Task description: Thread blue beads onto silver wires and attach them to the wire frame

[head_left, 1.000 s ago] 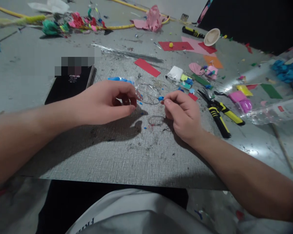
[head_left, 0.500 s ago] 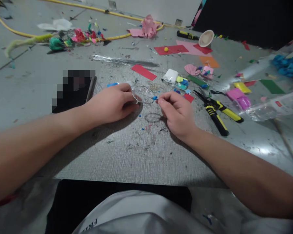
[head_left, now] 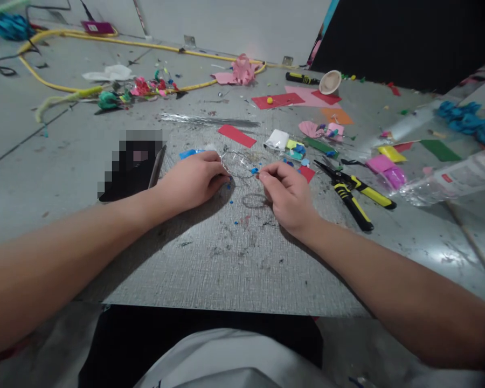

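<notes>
- The right hand (head_left: 286,196) pinches thumb and forefinger narrowly on a small blue lump (head_left: 254,171) at the right edge of a silvery wire ring (head_left: 242,177), seemingly steadying that spot.
- The left hand (head_left: 198,180) curls at the ring's left side, fingertips close together; whether they grip or merely touch it, I cannot tell.
- One wire ring sits between both hands, above the table (head_left: 226,269), probably raised to keep its edge reachable.
- One pair of yellow-and-black pliers (head_left: 353,206), handles spread, lies near the right hand, likely for convenience.
- One phone (head_left: 139,180) lies beyond the left forearm.
- Farther out: one wire bundle (head_left: 210,120), perhaps laid parallel against tangling, one tilted cup (head_left: 330,82) and one yellow ball (head_left: 269,100).
</notes>
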Demonstrator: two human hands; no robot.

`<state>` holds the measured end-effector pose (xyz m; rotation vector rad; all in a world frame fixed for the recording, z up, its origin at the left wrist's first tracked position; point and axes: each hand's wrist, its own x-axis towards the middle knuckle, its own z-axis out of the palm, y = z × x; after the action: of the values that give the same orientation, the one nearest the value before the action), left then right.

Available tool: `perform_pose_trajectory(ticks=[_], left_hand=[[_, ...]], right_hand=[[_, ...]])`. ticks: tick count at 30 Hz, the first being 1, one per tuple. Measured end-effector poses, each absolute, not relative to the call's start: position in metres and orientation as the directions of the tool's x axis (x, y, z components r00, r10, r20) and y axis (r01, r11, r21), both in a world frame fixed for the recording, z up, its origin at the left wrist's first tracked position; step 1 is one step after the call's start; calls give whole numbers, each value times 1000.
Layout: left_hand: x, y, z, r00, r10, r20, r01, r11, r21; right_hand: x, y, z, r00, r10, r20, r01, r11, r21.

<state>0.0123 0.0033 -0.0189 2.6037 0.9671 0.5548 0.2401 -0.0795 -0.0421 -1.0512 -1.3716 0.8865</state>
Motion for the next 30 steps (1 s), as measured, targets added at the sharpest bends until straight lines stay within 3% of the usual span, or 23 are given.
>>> perform_pose_trajectory(ticks=[3,7,11,14,23,27,30], left_hand=[[15,3,-19,659,707,257,580,-695,424],[20,-9,-12,581,790,198,468,-523,713],[26,-28,-3,588,808,-23,284,-181,942],[29,-39,1,577,811,-97,215,-36,976],[30,-38,-8,520,839,-158,0,185,983],[26,-35,-13,504,850,-152,-10,182,983],[24,-35,-15,530,844,-83,79,48,996]], right_hand=[[240,-80,-42,31,950,310,86,307,-948],[240,-83,-40,-32,949,314,86,316,-945],[239,-86,-38,-106,943,315,58,322,-945],[238,-86,-37,-131,950,284,32,290,-956],[239,-85,-40,-216,953,210,-13,212,-977],[241,-85,-40,-237,948,210,10,219,-976],[241,-86,-38,-247,948,202,38,217,-975]])
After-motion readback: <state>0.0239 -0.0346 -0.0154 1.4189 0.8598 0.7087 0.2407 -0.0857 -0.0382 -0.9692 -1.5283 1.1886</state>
